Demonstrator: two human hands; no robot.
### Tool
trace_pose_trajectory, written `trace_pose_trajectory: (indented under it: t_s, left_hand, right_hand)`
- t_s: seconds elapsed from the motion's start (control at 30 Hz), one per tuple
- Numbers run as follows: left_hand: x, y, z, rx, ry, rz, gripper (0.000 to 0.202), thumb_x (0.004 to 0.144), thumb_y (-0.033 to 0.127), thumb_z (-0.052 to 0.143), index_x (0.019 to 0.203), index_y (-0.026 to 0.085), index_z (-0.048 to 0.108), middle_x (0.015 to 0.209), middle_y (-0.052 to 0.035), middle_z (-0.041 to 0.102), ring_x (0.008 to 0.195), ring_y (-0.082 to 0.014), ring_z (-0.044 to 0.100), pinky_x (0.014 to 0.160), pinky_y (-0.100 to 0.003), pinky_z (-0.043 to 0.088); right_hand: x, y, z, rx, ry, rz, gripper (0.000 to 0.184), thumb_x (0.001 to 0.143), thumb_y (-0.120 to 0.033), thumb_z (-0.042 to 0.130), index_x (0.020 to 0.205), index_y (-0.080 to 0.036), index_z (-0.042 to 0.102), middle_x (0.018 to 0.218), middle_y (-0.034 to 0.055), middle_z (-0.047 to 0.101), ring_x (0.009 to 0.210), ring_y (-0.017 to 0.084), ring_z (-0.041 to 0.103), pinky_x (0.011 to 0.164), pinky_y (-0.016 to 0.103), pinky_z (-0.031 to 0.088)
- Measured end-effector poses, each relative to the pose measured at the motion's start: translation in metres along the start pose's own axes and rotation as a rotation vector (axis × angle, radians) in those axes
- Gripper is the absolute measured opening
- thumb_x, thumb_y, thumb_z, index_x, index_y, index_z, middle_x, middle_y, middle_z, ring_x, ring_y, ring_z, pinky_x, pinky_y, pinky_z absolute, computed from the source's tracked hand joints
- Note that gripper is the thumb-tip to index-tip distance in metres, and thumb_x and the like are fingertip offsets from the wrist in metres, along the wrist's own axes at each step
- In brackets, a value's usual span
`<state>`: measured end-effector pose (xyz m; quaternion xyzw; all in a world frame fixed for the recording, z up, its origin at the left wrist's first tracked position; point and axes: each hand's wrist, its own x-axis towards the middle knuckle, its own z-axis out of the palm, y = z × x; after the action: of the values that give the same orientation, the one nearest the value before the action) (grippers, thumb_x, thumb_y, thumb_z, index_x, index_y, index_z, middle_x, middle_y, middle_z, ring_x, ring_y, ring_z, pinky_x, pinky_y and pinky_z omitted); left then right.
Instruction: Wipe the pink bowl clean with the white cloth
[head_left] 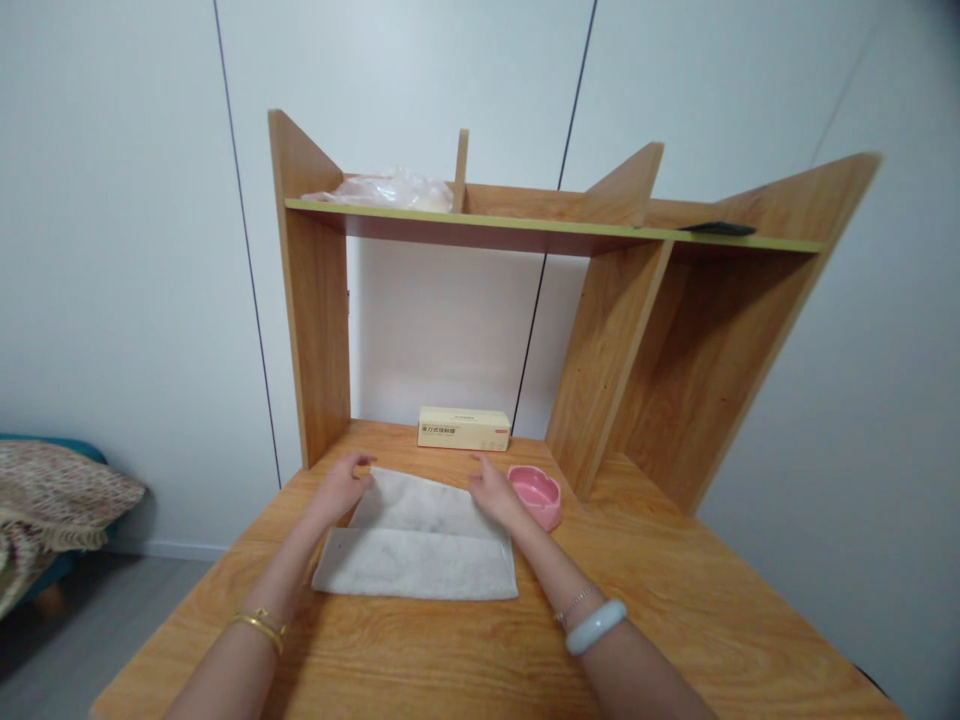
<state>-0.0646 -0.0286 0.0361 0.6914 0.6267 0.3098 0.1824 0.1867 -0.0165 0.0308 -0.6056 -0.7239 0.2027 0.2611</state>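
Observation:
A whitish cloth [420, 565] lies on the wooden desktop, its near part folded over in a band across the front. My left hand [345, 490] is at the cloth's far left corner, finger and thumb apart at its edge. At the far right corner is my right hand [493, 490], also with finger and thumb apart, its wrist passing over the cloth's right side. Some fingers of both hands are hidden behind the hands themselves. Just right of my right hand sits a pink dish [537, 492]. Behind the cloth stands a long pale yellow box [463, 430] with printed lettering.
A wooden shelf unit [322, 300] rises from the back of the desk [675, 620]. Its upper shelf holds a clear plastic bag [394, 190] and a dark flat object [718, 229]. To the left, a patterned fringed blanket [56, 500] covers blue furniture.

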Motion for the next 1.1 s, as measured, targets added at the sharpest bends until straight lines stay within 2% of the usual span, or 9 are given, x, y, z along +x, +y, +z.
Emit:
trace_pose_trajectory:
  t_s: [0.1, 0.23, 0.33, 0.47, 0.6, 0.77, 0.9, 1.0, 1.1]
  left_hand:
    - [-0.001, -0.004, 0.002, 0.013, 0.205, 0.018, 0.038, 0.074, 0.022, 0.039, 0.107, 0.014, 0.056, 0.109, -0.0109, 0.06, 0.088, -0.0188, 0.061, 0.081, -0.03, 0.045]
    - [-0.018, -0.007, 0.009, 0.038, -0.116, 0.079, 0.027, 0.069, 0.025, 0.05, 0.093, 0.018, 0.062, 0.093, -0.006, 0.066, 0.087, -0.0204, 0.06, 0.077, -0.028, 0.045]
    - [-0.032, 0.0, 0.008, 0.186, -0.289, 0.03, 0.033, 0.062, 0.021, 0.058, 0.094, 0.021, 0.063, 0.089, -0.0043, 0.067, 0.088, -0.0227, 0.06, 0.079, -0.031, 0.041]
    - [-0.049, 0.016, -0.002, 0.397, -0.298, 0.016, 0.023, 0.063, 0.018, 0.055, 0.083, 0.021, 0.065, 0.093, -0.0065, 0.064, 0.096, -0.0277, 0.055, 0.084, -0.038, 0.035]
    - [-0.083, 0.022, -0.017, 0.412, -0.257, 0.053, 0.019, 0.062, 0.015, 0.053, 0.078, 0.022, 0.061, 0.099, -0.004, 0.062, 0.101, -0.026, 0.05, 0.087, -0.037, 0.031]
    - [-0.139, 0.017, -0.031, 0.258, -0.482, 0.043, 0.024, 0.062, 0.022, 0.054, 0.086, 0.023, 0.059, 0.092, 0.002, 0.064, 0.095, -0.0208, 0.052, 0.087, -0.033, 0.032]
    - [-0.161, 0.015, -0.025, 0.225, -0.511, 0.005, 0.03, 0.059, 0.021, 0.056, 0.09, 0.022, 0.058, 0.104, -0.0008, 0.061, 0.103, -0.023, 0.05, 0.09, -0.033, 0.034]
    - [-0.167, 0.005, -0.014, 0.197, -0.456, 0.039, 0.036, 0.056, 0.014, 0.053, 0.09, 0.023, 0.058, 0.106, -0.0004, 0.06, 0.102, -0.0212, 0.05, 0.09, -0.032, 0.038]
    - [-0.171, -0.013, -0.009, 0.157, -0.383, 0.097, 0.034, 0.06, 0.017, 0.055, 0.093, 0.025, 0.059, 0.107, -0.0011, 0.06, 0.099, -0.0206, 0.051, 0.088, -0.031, 0.041]
  right_hand:
    - [-0.009, 0.006, -0.002, -0.053, 0.005, -0.055, 0.044, 0.074, -0.005, 0.042, 0.117, -0.015, 0.049, 0.11, 0.0092, 0.061, 0.099, 0.014, 0.056, 0.081, 0.023, 0.039]
    - [-0.029, 0.015, 0.003, -0.127, -0.12, -0.061, 0.022, 0.074, -0.016, 0.051, 0.094, -0.015, 0.061, 0.087, 0.0059, 0.065, 0.083, 0.018, 0.058, 0.071, 0.026, 0.039]
    - [-0.041, 0.017, 0.004, -0.164, -0.192, -0.031, 0.023, 0.069, -0.02, 0.059, 0.092, -0.016, 0.062, 0.075, 0.0021, 0.064, 0.072, 0.017, 0.057, 0.066, 0.026, 0.037]
    - [-0.06, 0.009, -0.004, -0.214, -0.217, -0.027, 0.016, 0.067, -0.02, 0.061, 0.082, -0.018, 0.063, 0.074, 0.0009, 0.062, 0.076, 0.017, 0.056, 0.072, 0.028, 0.035]
    - [-0.101, -0.005, -0.02, -0.246, -0.209, -0.173, 0.015, 0.063, -0.022, 0.064, 0.078, -0.021, 0.06, 0.088, 0.0007, 0.06, 0.092, 0.019, 0.05, 0.081, 0.03, 0.031]
    - [-0.158, -0.017, -0.036, -0.108, -0.51, -0.137, 0.027, 0.058, -0.037, 0.073, 0.075, -0.022, 0.058, 0.091, -0.0021, 0.058, 0.092, 0.017, 0.049, 0.077, 0.025, 0.033]
    - [-0.172, -0.005, -0.018, -0.079, -0.449, -0.043, 0.032, 0.063, -0.03, 0.069, 0.091, -0.023, 0.056, 0.098, -0.001, 0.059, 0.09, 0.017, 0.052, 0.073, 0.024, 0.035]
    - [-0.171, 0.018, 0.006, -0.157, -0.432, -0.179, 0.036, 0.063, -0.033, 0.072, 0.094, -0.023, 0.056, 0.1, 0.0017, 0.059, 0.092, 0.019, 0.052, 0.076, 0.026, 0.035]
    - [-0.173, 0.037, 0.018, -0.199, -0.369, -0.338, 0.021, 0.072, -0.037, 0.065, 0.085, -0.023, 0.056, 0.091, 0.0017, 0.06, 0.084, 0.018, 0.052, 0.073, 0.026, 0.036]
